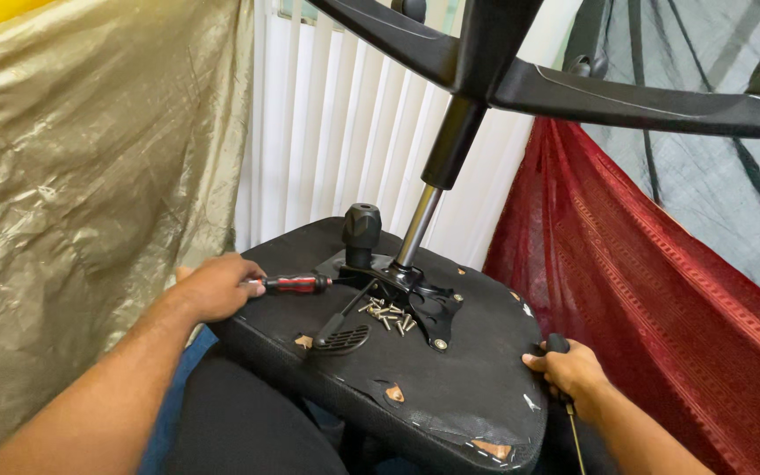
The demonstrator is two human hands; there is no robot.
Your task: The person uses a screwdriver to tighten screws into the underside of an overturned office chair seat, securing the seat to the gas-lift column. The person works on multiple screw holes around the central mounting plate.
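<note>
An office chair lies upside down, its black seat underside point(450, 387) facing up. My left hand point(215, 286) grips a screwdriver point(296, 284) with a red and black handle, its tip pointing toward the black metal mechanism plate point(424, 299). Several loose screws point(386, 315) lie on the seat beside the plate. My right hand point(573, 368) rests on the seat's right edge and is closed around a second tool's dark handle point(558, 342); its thin shaft hangs below. A gas cylinder point(437, 176) rises from the plate to the black star base point(609, 92) overhead.
A round black knob point(361, 227) stands on the mechanism, and a black lever with a ribbed paddle point(342, 337) lies on the seat. A gold sheet point(90, 193) hangs at left, white vertical blinds point(336, 123) behind, red cloth point(653, 290) and dark mesh point(714, 167) at right.
</note>
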